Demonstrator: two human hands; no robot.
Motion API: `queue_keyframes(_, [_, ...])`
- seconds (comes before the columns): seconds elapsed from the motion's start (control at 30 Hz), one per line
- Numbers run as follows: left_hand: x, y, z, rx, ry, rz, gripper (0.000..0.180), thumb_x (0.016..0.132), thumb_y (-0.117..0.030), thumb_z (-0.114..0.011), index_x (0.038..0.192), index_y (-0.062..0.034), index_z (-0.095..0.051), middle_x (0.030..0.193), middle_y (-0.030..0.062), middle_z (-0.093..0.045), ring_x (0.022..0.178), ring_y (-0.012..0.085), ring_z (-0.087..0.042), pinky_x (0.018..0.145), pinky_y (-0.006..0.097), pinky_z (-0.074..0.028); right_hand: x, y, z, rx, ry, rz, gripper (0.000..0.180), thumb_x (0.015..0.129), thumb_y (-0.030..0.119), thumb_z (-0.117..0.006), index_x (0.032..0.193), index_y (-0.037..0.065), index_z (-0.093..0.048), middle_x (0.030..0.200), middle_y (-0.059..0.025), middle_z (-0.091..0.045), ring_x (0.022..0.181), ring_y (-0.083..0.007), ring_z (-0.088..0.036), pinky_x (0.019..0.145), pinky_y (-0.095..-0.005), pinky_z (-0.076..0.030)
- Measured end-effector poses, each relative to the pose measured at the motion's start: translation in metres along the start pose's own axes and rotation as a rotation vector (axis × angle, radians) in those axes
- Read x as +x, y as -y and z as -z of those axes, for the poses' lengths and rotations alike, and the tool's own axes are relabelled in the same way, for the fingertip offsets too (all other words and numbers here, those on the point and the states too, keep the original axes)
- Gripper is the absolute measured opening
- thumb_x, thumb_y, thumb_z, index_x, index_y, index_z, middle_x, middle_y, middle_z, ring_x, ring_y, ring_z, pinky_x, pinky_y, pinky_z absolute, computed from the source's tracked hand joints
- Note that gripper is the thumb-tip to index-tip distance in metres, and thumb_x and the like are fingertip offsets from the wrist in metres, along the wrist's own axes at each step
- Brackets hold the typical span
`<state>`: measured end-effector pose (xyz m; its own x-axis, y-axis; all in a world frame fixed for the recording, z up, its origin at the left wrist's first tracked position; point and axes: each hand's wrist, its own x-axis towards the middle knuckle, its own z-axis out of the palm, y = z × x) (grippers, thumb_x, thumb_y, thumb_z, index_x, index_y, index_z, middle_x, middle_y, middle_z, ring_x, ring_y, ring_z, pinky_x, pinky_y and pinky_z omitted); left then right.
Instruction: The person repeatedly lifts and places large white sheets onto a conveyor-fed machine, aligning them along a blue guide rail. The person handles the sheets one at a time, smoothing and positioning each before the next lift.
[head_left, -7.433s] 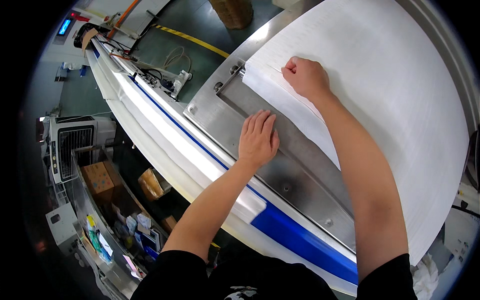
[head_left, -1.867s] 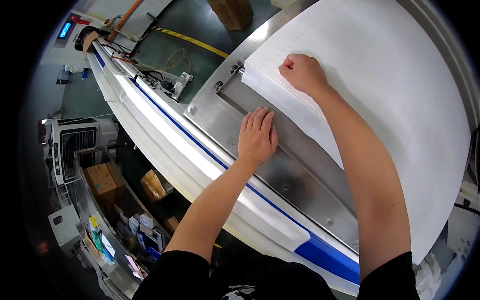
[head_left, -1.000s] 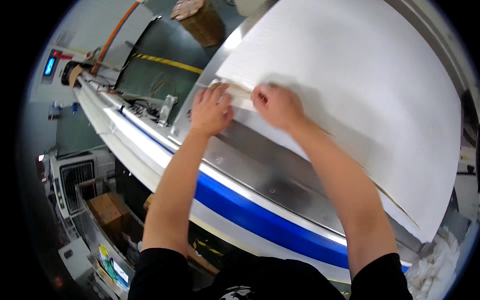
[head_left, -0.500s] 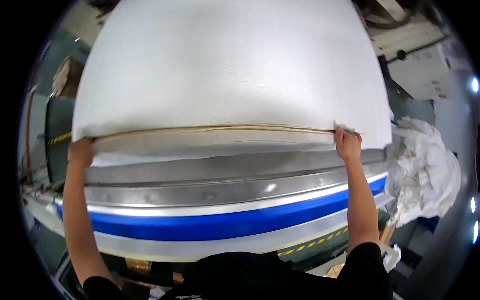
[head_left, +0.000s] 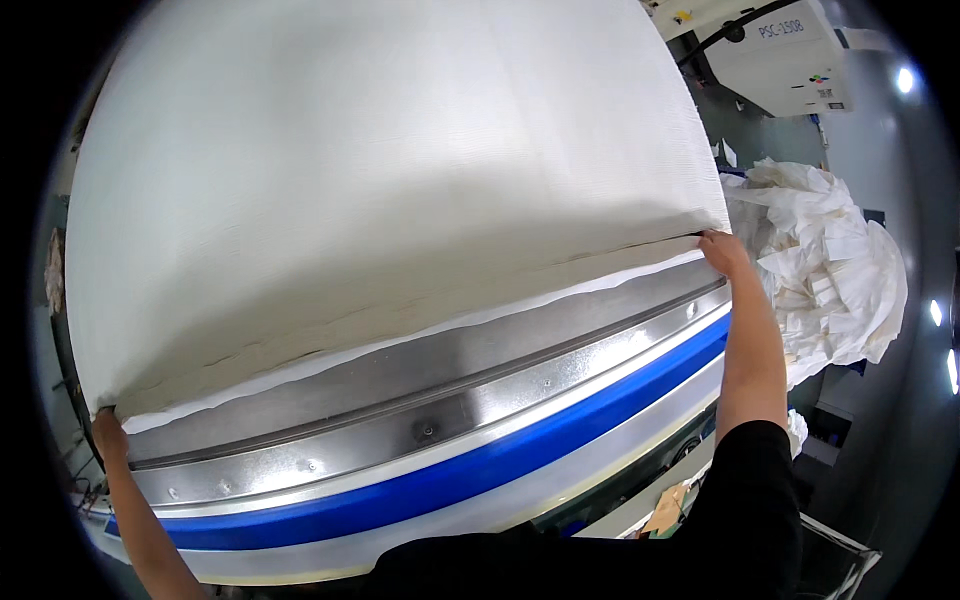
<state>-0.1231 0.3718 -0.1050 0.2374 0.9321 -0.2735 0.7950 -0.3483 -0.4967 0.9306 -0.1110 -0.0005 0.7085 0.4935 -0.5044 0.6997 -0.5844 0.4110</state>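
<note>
A large white sheet (head_left: 400, 170) of paper-like fabric fills most of the view, its near edge lifted off a stack of white sheets (head_left: 420, 320) below. My left hand (head_left: 108, 435) grips the sheet's near left corner. My right hand (head_left: 722, 250) grips the near right corner. Both arms are spread wide apart. The stack lies on a shiny metal table (head_left: 440, 390) with a blue and white front edge (head_left: 450, 480).
A heap of crumpled white sheets (head_left: 830, 270) lies to the right of the table. A white machine (head_left: 780, 50) stands at the top right. A cardboard piece (head_left: 665, 510) lies low near my right side.
My hands moved from the stack's corner out to both ends of the near edge, and the top sheet now rises higher off the stack. The view has swung to face the table squarely.
</note>
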Motion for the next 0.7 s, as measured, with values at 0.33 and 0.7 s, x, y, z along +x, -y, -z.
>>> queue_keyframes(0.33, [-0.029,0.011,0.026,0.141,0.036,-0.02,0.021,0.084,-0.005,-0.048,0.095,-0.0075,-0.065,0.094,0.0145,-0.066,0.088,0.0327,-0.063,0.076,0.041,-0.051,-0.017,0.019,0.001,-0.123,-0.186,-0.061,0.035,0.08,0.016,-0.057,0.114,0.023,-0.062,0.104,-0.0108,-0.065,0.095,-0.0304,-0.062,0.082,-0.0404,-0.049])
queue_keyframes(0.7, [-0.103,0.034,0.162,0.127,-0.014,-0.053,0.028,0.083,-0.01,-0.047,0.101,-0.0164,-0.067,0.1,0.0077,-0.066,0.09,0.0321,-0.062,0.081,0.044,-0.048,-0.047,-0.119,0.034,-0.021,-0.345,0.23,0.036,0.077,0.008,-0.051,0.112,0.006,-0.06,0.102,-0.0202,-0.063,0.096,-0.0378,-0.058,0.082,-0.0446,-0.046])
